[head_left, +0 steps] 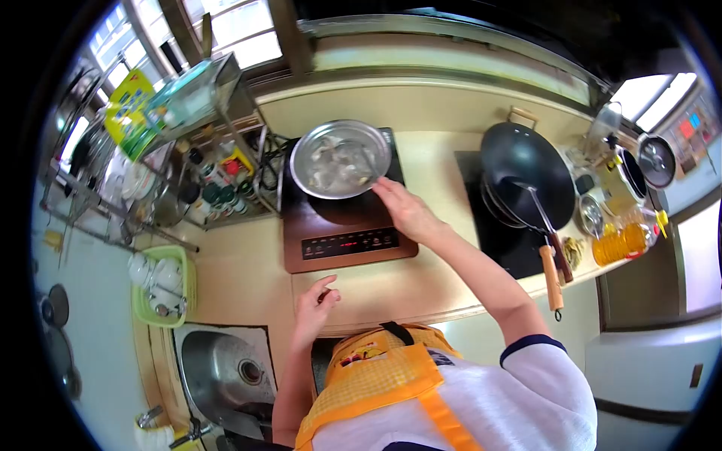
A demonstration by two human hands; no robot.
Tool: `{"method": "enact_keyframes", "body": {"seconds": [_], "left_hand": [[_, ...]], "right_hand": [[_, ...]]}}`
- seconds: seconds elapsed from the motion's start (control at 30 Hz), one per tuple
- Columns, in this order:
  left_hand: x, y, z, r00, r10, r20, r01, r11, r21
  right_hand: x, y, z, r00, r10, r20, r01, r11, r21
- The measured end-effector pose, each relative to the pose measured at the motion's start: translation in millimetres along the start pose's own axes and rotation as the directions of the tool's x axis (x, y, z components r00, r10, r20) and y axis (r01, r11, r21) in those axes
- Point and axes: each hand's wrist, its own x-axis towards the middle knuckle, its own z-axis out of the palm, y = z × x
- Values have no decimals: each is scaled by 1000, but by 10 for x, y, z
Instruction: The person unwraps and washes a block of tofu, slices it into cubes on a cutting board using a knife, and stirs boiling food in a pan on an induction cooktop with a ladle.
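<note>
A metal pot (301, 161) stands on the induction cooker (346, 263), with pale pieces in cloudy liquid inside it. My right hand (410, 214) is at the pot's lower right rim, its fingers closed together. They seem to grip a thin metal utensil (368, 160) that slants into the liquid; its working end is under the surface, so its kind does not show. My left hand (316, 304) hovers over the counter edge in front of the cooker, loosely curled with thumb and forefinger apart, holding nothing.
On the right, a black wok (519, 165) with a spatula (538, 203) sits on a second cooktop, near an oil bottle (620, 244). To the left are a metal rack (226, 113) with bottles, a green basket (192, 289) and a sink (207, 368).
</note>
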Motion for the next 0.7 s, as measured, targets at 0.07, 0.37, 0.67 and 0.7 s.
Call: {"method": "enact_keyframes", "body": {"seconds": [0.07, 0.37, 0.67, 0.7], "left_hand": [[-24, -26, -14, 999, -14, -33, 13, 1000, -9], [-120, -79, -1, 998, -62, -23, 61, 998, -36], [-236, -86, -27, 994, -99, -51, 98, 995, -35], [-243, -73, -20, 993, -104, -51, 103, 994, -19]], "right_hand": [[-1, 55, -12, 1000, -5, 11, 5, 1000, -26], [204, 253, 143, 998, -33, 53, 35, 999, -26], [30, 69, 286, 979, -146, 142, 153, 987, -40], [31, 51, 308, 974, -174, 145, 186, 980, -66]]}}
